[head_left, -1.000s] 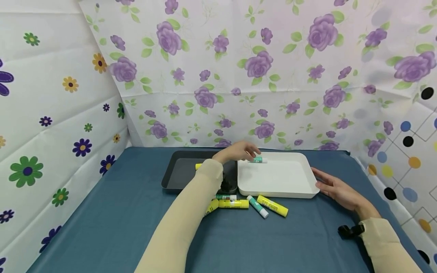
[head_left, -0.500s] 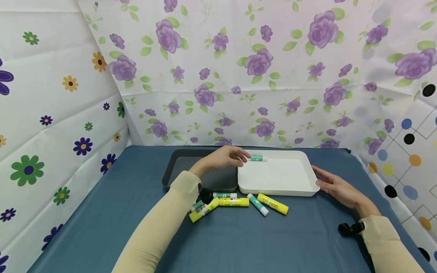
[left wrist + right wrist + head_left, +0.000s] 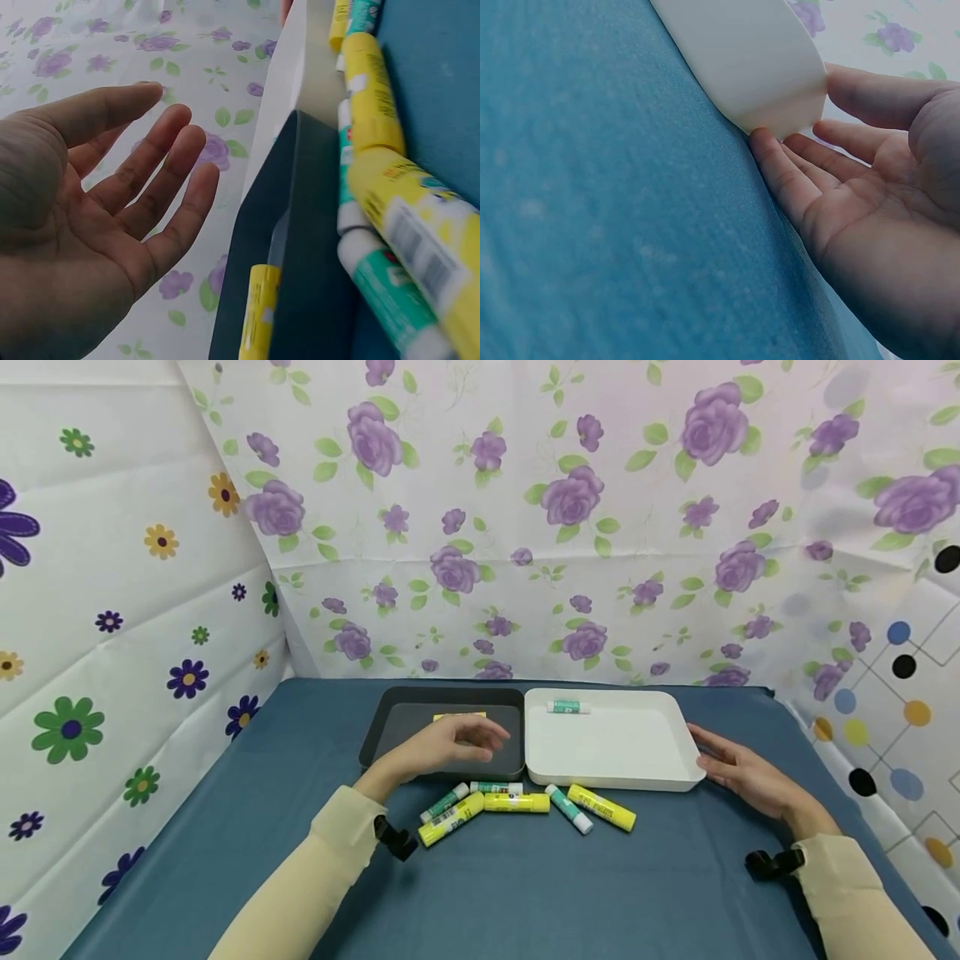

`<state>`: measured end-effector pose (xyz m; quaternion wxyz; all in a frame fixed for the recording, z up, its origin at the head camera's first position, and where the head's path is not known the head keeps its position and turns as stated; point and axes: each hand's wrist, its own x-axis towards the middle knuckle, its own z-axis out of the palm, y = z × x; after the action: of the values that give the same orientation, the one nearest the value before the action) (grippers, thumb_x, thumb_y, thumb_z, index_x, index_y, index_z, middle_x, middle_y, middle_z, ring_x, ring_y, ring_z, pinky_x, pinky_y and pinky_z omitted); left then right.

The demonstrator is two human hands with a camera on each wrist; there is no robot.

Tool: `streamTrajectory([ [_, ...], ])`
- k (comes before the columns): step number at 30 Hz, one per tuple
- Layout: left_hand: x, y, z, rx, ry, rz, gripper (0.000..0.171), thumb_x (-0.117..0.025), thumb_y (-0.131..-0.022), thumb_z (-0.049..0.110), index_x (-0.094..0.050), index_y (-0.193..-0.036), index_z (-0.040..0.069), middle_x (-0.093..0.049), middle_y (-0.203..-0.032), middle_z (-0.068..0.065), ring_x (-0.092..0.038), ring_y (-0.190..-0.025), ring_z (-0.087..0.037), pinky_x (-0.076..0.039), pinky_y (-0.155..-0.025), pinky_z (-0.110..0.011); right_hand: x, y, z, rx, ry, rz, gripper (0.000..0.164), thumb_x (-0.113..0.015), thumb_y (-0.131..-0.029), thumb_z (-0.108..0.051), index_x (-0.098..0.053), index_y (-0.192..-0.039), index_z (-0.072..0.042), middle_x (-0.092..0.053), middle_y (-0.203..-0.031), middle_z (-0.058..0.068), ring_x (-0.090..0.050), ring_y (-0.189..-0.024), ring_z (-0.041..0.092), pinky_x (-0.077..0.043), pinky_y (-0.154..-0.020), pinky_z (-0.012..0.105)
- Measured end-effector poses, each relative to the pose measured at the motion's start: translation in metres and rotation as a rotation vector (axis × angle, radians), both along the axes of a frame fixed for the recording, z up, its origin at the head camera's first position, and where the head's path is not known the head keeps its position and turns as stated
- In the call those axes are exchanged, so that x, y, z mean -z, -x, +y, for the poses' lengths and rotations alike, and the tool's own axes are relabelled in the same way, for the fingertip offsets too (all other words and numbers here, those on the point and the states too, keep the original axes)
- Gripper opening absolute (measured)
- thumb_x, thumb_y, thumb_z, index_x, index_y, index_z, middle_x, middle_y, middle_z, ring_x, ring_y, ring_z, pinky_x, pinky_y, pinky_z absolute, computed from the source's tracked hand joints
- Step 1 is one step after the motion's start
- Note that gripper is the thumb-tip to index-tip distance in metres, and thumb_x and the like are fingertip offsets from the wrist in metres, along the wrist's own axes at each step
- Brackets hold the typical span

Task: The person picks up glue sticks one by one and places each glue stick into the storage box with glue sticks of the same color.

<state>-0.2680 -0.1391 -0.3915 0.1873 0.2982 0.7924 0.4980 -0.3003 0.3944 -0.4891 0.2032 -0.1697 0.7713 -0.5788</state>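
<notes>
My left hand (image 3: 453, 746) is over the black tray (image 3: 390, 714), fingers loosely bent and holding nothing. Partly hidden behind it, a yellow glue stick (image 3: 459, 717) lies inside that tray and also shows in the left wrist view. A green glue stick (image 3: 567, 707) with a white cap lies near the back left of the white tray (image 3: 615, 743). At that tray's right front corner, my right hand (image 3: 750, 781) rests its fingertips against the wall; the right wrist view has the thumb (image 3: 885, 94) at the rim and the other fingers lower down.
In front of the trays lie several more glue sticks, among them a yellow one (image 3: 602, 807), a green one (image 3: 569, 810) and another yellow one (image 3: 452, 820). The two trays stand side by side on a blue cloth (image 3: 525, 893). Flowered sheets (image 3: 510, 527) hang behind and at the sides.
My left hand has drawn back leftward and toward me, from the green glue stick in the white tray to over the black tray. The right hand stays at the white tray.
</notes>
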Motion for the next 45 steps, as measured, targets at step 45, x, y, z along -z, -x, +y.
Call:
streamTrajectory([
  [45,0.036,-0.065,-0.037,-0.137,0.059,0.012,0.037,-0.067,-0.101,0.004,-0.065,-0.137,0.004,-0.065,-0.131,-0.018,-0.063,-0.11,-0.028,-0.056,-0.091,-0.038,0.0,-0.001,-0.001,0.004,-0.011,0.004,0.072,-0.047,-0.113,-0.022,-0.003,-0.169,-0.014,0.005,-0.173,0.019,-0.017,-0.154,0.012,-0.042,-0.099,0.01],
])
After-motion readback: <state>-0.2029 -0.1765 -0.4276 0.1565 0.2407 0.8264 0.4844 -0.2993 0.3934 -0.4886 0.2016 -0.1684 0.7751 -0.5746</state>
